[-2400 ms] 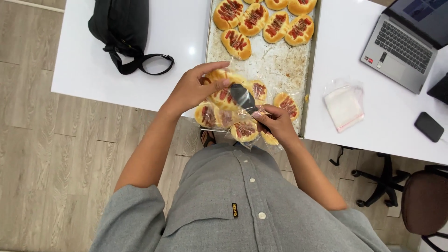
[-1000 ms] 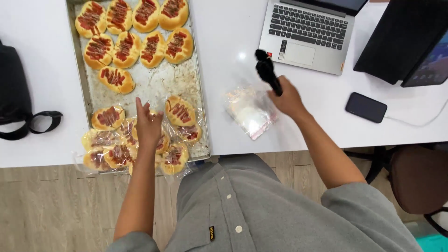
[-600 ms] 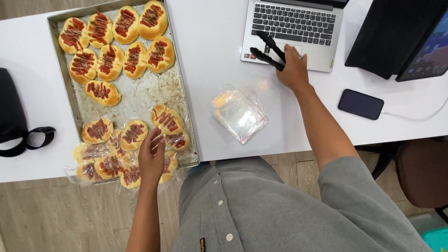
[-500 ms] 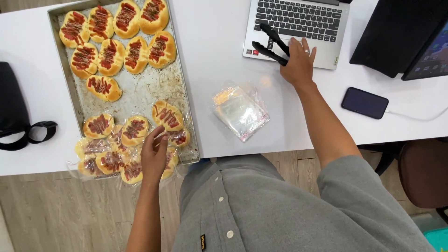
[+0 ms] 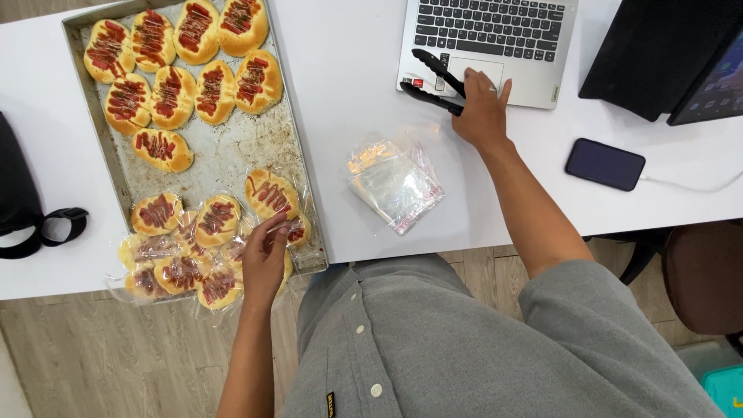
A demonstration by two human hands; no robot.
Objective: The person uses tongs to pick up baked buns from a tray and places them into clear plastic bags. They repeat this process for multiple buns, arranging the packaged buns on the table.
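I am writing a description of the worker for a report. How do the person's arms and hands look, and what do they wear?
Both forearms are bare; the left hand and right hand wear no gloves, and no watch is visible. A ring may sit on a right-hand finger, but it is too small to tell. The grey sleeves are pushed up to about the elbow. They belong to a grey button-up shirt with pale buttons.

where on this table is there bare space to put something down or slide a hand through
Bare white table runs between the baking tray and the laptop, above the stack of clear bags. Another strip lies left of the tray, above the black bag. The tray's near end is crowded with wrapped buns under the left hand.
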